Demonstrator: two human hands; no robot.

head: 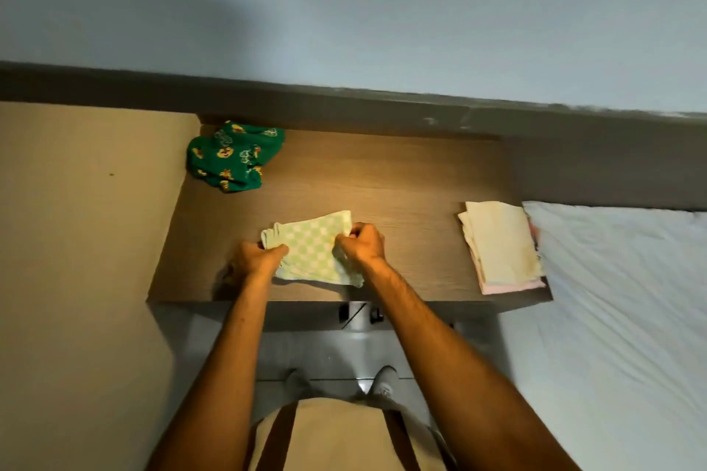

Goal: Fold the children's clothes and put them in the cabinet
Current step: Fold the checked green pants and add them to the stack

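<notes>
A pale green and white checked garment (310, 245) lies partly folded near the front of the brown wooden table (401, 180). My left hand (257, 255) grips its left edge. My right hand (363, 243) pinches its right edge with closed fingers. A crumpled dark green garment with yellow cartoon prints (233, 155) sits at the table's back left corner. A neat stack of folded cream and pink clothes (501, 245) rests at the table's right end.
A tall beige panel (76, 260) stands against the table's left side. A bed with a white sheet (619, 317) borders the right. A dark ledge (344, 103) and pale wall rise behind. My socked feet (340, 382) stand on grey floor below.
</notes>
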